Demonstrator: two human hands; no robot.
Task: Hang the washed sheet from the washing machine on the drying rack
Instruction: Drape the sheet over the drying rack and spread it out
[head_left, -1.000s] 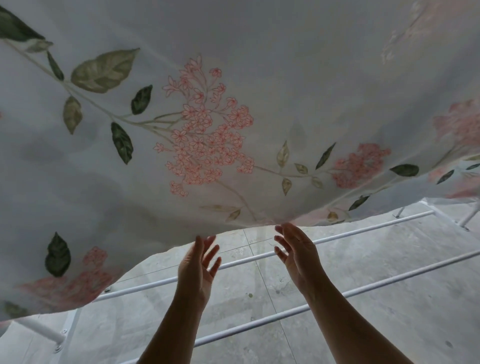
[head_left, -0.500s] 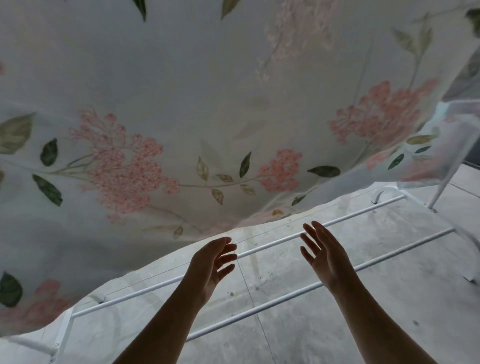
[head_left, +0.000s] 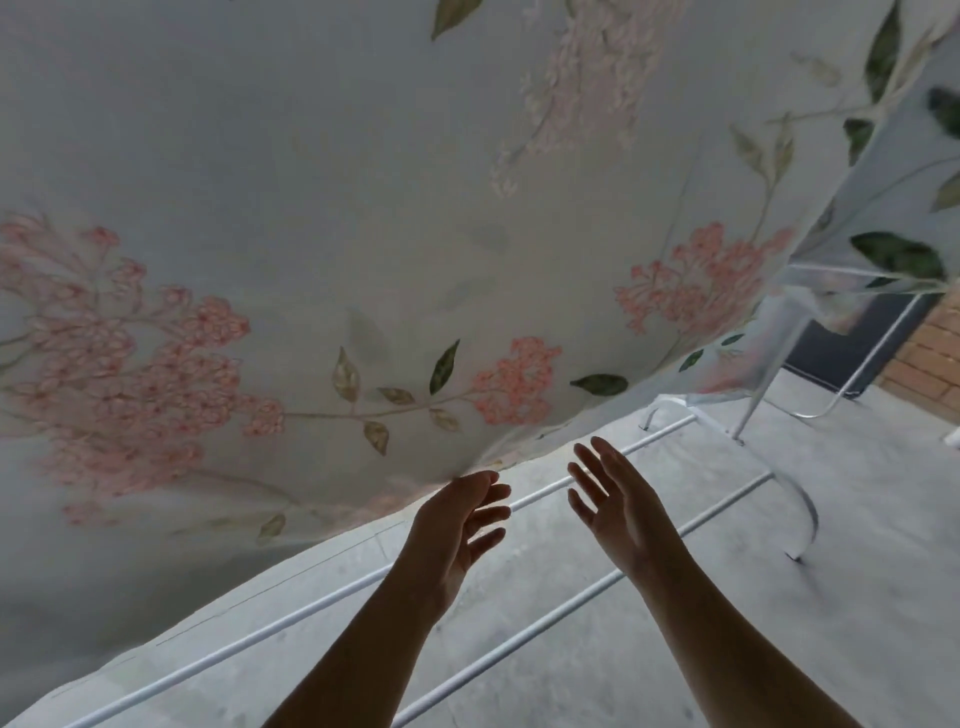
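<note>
Above the rack, the sheet hangs, hem climbing rightward.

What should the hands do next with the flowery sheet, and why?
Probably pinch the hanging edge of the floral sheet and pull it straight. The left hand and the right hand are both open and hold nothing, close under that edge, and the cloth sags unevenly above the drying rack rails.

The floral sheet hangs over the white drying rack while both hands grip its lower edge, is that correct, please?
Not quite: the head view shows the left hand and right hand open, gripping nothing, near the floral sheet hanging over the white drying rack.
</note>
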